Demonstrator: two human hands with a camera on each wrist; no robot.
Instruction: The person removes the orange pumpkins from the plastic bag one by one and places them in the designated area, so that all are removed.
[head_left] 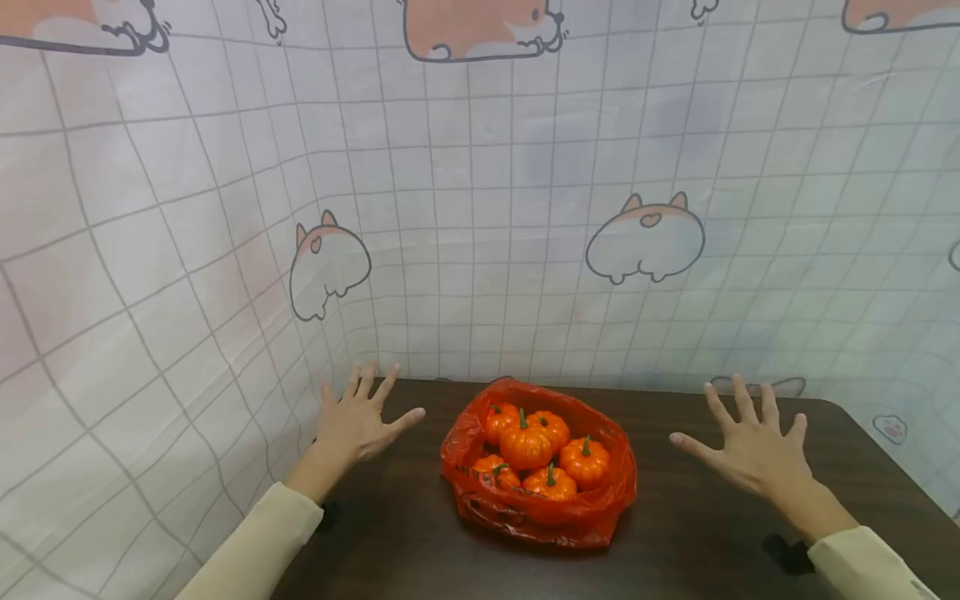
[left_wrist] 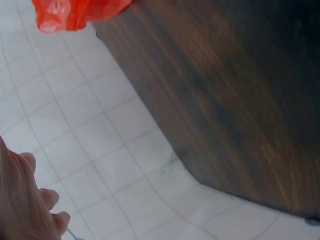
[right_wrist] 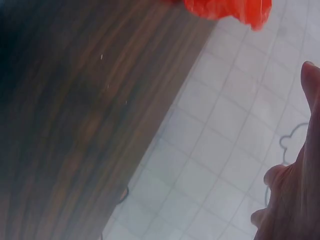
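Note:
A red plastic bag (head_left: 540, 521) stands with its mouth wide on the dark wooden table, several small orange pumpkins (head_left: 527, 446) with green stems inside it. My left hand (head_left: 355, 425) is raised to the left of the bag, fingers spread, touching nothing. On the other side my right hand (head_left: 761, 450) is held up apart from the bag in the same way, fingers spread and holding nothing. Each wrist view catches only a corner of the red bag, along with part of that hand at the frame's edge.
The dark brown table (head_left: 697, 533) has a rounded far right corner. White grid-patterned cloth (head_left: 495, 250) with cartoon dogs hangs behind the table and along its left side. A small black object (head_left: 787, 554) is by the right wrist.

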